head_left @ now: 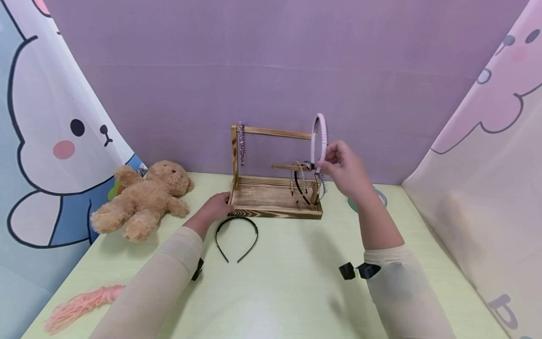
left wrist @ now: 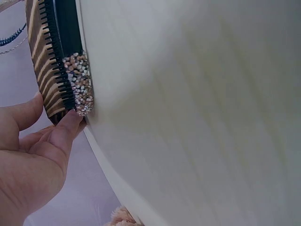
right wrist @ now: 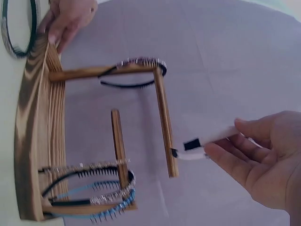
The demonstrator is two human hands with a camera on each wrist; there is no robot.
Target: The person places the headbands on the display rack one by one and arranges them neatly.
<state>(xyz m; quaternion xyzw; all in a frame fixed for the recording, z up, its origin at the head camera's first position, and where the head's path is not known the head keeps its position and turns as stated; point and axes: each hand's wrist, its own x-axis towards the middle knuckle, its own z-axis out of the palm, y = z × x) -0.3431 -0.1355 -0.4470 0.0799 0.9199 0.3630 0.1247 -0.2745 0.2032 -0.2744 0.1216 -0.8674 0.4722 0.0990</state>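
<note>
My right hand [head_left: 349,172] pinches a pale pink headband [head_left: 323,136] between thumb and fingers, upright by the right end of the stand's upper bar [head_left: 277,133]. In the right wrist view, one of its black tips overlaps that bar's free end. My left hand [head_left: 217,207] grips the front left corner of the wooden stand [head_left: 271,213]. A purple glittery headband [head_left: 242,143] hangs at the upper bar's left end. Several headbands, including a black one [head_left: 300,188], hang on the lower bar [head_left: 283,166]. A black toothed headband with sparkly stones [left wrist: 81,82] lies by my left hand.
A brown teddy bear [head_left: 146,202] lies at the left of the table [head_left: 275,282]. Pink yarn-like strands [head_left: 82,308] lie near the front left. A round greenish object [head_left: 381,195] is partly hidden behind my right forearm. Purple cloth [head_left: 271,70] hangs behind.
</note>
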